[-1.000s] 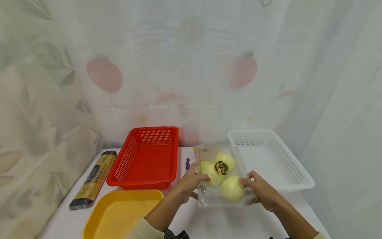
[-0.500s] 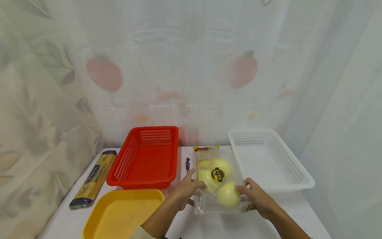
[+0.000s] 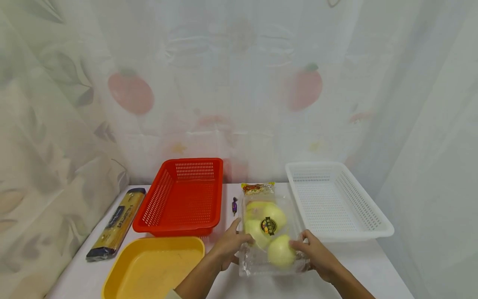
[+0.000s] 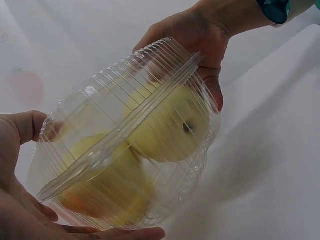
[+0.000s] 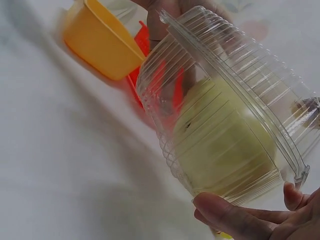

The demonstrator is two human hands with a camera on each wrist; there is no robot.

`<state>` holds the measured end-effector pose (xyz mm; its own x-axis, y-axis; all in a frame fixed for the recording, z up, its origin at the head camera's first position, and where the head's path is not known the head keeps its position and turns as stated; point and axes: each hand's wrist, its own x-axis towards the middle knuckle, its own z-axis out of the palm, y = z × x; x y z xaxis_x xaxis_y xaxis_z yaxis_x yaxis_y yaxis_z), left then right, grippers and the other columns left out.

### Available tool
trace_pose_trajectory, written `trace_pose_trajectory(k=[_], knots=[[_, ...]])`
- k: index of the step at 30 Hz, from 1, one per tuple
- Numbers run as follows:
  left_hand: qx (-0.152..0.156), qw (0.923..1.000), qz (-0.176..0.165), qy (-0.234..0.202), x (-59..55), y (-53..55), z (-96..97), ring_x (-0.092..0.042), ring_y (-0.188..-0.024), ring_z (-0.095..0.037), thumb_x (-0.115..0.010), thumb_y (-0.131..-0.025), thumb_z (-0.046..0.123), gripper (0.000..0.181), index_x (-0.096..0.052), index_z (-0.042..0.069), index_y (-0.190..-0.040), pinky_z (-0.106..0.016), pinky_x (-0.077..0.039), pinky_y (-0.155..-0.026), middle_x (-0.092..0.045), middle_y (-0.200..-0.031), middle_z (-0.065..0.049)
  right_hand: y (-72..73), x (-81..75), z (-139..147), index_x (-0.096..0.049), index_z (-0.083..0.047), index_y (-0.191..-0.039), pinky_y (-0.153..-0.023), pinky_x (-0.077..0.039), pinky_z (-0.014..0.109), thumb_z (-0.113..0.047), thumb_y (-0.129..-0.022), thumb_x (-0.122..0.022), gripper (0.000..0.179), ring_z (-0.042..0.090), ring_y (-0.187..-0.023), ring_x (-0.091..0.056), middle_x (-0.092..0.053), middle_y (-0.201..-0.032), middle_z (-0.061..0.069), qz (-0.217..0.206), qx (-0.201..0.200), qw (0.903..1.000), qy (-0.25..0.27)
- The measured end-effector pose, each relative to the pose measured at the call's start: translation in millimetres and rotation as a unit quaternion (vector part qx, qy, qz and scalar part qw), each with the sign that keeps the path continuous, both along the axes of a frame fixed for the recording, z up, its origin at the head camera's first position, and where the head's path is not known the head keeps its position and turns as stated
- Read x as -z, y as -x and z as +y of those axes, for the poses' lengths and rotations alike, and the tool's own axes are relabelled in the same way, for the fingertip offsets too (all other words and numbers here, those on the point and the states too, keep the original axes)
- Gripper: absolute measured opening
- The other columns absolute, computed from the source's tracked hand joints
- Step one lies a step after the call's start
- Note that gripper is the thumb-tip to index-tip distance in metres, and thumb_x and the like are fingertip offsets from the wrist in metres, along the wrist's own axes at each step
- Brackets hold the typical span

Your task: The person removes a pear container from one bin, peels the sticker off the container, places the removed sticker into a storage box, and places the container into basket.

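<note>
1. The clear plastic clamshell container [image 3: 257,266] was at the lower centre-right of the head frame, between the left hand [image 3: 226,248] and the right hand [image 3: 317,256], just beside the white basket [image 3: 337,203] and in front of a yellow-topped packet [image 3: 257,188].
2. The left hand gripped the container's left edge, thumb over the lid and fingers [image 4: 145,234] underneath, spread about as wide as its side was deep.
3. The right hand gripped the right edge near its lower corner; its thumb pressed from above, and its fingers lay around that side.
4. In both wrist views the container ran diagonally across the frame, its ribbed walls and rim seam showing.
5. Inside were several round, pale yellow-green fruits [image 3: 281,251], one with a small dark spot in the left wrist view.
6. A round black label [image 3: 268,226] with a banner sat on the lid.
</note>
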<state>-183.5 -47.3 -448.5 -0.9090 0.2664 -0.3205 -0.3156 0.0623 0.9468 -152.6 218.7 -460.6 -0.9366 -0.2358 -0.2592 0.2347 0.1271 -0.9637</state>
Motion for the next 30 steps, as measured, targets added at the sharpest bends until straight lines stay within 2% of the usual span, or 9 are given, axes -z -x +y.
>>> trace_pose_trajectory(k=[3,18,25,30], knots=[[-0.001,1.0,-0.006,-0.004,4.1,-0.8,-1.3,-0.051,-0.104,-0.041,-0.069,-0.076,0.013,0.095,-0.013,0.011,-0.154,-0.063,-0.05,-0.062,-0.036,-0.133,-0.028,-0.6,4.9,-1.6,-0.029,-0.007,-0.096,-0.057,-0.052,0.038,-0.033,-0.094,-0.06,0.041,0.027,-0.077,-0.059,-0.049,-0.101,0.018,-0.005,0.0,1.0,0.002],[0.0,0.9994,-0.025,-0.024,23.3,-4.9,-6.4,-0.052,-0.102,-0.04,-0.067,-0.077,0.009,0.09,-0.018,0.012,-0.153,-0.062,-0.051,-0.063,-0.039,-0.131,-0.028,-6.2,22.4,-7.7,-0.032,-0.007,-0.093,-0.053,-0.051,0.035,-0.033,-0.093,-0.062,0.04,0.026,-0.076,-0.058,-0.046,-0.103,0.017,-0.016,0.014,0.9997,-0.015],[-0.006,0.999,-0.035,-0.026,28.9,-7.8,-7.2,-0.051,-0.102,-0.041,-0.067,-0.076,0.008,0.096,-0.011,0.008,-0.154,-0.059,-0.052,-0.064,-0.03,-0.138,-0.034,-7.7,29.7,-8.8,-0.034,-0.007,-0.093,-0.05,-0.05,0.033,-0.033,-0.092,-0.063,0.039,0.022,-0.072,-0.054,-0.045,-0.097,0.013,-0.024,0.019,0.9991,-0.03],[-0.006,0.9986,-0.044,-0.028,32.5,-9.3,-8.2,-0.051,-0.101,-0.042,-0.067,-0.076,0.008,0.096,-0.01,0.007,-0.154,-0.058,-0.052,-0.065,-0.029,-0.139,-0.036,-7.9,34.8,-8.9,-0.035,-0.007,-0.092,-0.05,-0.05,0.033,-0.033,-0.092,-0.063,0.038,0.022,-0.072,-0.052,-0.043,-0.095,0.011,-0.028,0.021,0.9987,-0.037]])
